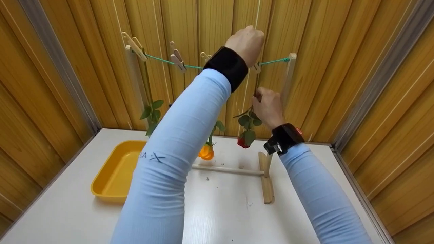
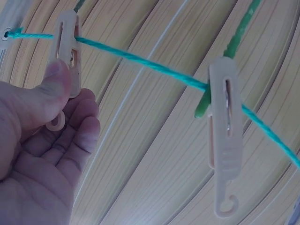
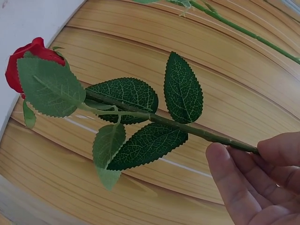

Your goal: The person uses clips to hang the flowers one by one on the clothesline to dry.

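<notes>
Up at the green cord (image 1: 273,62), my left hand (image 1: 245,44) pinches a beige clothespin (image 2: 75,51) between thumb and fingers. The clothespin sits across the cord, and a bit of green stem shows at its top in the left wrist view. Below it, my right hand (image 1: 269,106) holds the stem (image 3: 211,136) of a red rose (image 3: 35,65) between thumb and fingertips. Head down, the rose (image 1: 243,141) hangs with its green leaves (image 3: 183,89) spread along the stem. Another clothespin (image 2: 226,122) clips a green stem to the cord nearby.
More clothespins (image 1: 178,60) sit along the cord, which is tied to a wooden stand (image 1: 266,186). An orange flower (image 1: 206,152) hangs head down, and a leafy stem (image 1: 152,113) hangs at left. A yellow tray (image 1: 101,169) lies on the white table (image 1: 223,210).
</notes>
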`<state>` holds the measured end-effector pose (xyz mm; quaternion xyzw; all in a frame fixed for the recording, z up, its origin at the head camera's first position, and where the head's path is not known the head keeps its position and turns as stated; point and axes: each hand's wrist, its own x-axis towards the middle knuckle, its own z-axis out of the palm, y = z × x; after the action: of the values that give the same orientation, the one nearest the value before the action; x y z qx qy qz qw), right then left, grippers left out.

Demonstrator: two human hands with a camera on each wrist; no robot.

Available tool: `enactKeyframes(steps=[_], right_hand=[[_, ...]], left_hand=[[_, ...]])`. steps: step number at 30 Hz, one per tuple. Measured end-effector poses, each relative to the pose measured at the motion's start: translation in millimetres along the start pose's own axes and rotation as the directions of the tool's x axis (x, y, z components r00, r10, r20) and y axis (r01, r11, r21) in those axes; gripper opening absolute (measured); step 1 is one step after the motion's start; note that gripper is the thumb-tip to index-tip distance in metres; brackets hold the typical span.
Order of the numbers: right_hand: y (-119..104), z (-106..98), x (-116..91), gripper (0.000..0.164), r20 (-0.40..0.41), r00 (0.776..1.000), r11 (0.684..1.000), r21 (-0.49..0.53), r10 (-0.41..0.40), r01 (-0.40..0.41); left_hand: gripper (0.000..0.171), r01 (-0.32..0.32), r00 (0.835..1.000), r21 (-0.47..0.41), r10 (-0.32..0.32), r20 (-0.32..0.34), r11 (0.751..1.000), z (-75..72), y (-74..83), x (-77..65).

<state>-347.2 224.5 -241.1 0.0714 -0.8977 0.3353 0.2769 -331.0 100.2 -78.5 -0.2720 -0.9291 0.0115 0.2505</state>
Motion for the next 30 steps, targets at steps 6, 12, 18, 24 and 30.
enactKeyframes(steps=[6, 12, 18, 24, 30], right_hand=[[1.9, -0.1, -1.1, 0.015, -0.008, 1.0, 1.0, -0.011, -0.006, 0.006], [3.9, 1.4, -1.0, 0.015, -0.016, 1.0, 1.0, 0.017, -0.009, 0.009], [5.7, 1.4, -3.0, 0.018, 0.015, 1.0, 0.998, 0.066, 0.01, -0.011], [13.2, -1.9, -9.4, 0.017, 0.007, 1.0, 0.997, 0.08, -0.023, 0.022], [22.0, -9.6, -23.6, 0.017, -0.02, 0.998, 0.994, 0.099, -0.053, 0.055]], left_hand=[[0.018, -0.021, 1.0, -0.016, 0.021, 0.014, 1.0, 2.0, 1.5, 0.2], [0.014, -0.013, 0.999, -0.075, 0.016, 0.037, 0.997, 2.1, -4.3, -4.9], [0.017, 0.0, 1.0, -0.153, 0.004, 0.022, 0.988, 1.0, -16.2, -20.5], [0.03, -0.041, 0.998, -0.189, 0.034, -0.044, 0.981, 6.7, -31.8, -45.7], [0.037, -0.08, 0.986, -0.282, 0.034, -0.164, 0.956, 33.0, -49.3, -83.5]])
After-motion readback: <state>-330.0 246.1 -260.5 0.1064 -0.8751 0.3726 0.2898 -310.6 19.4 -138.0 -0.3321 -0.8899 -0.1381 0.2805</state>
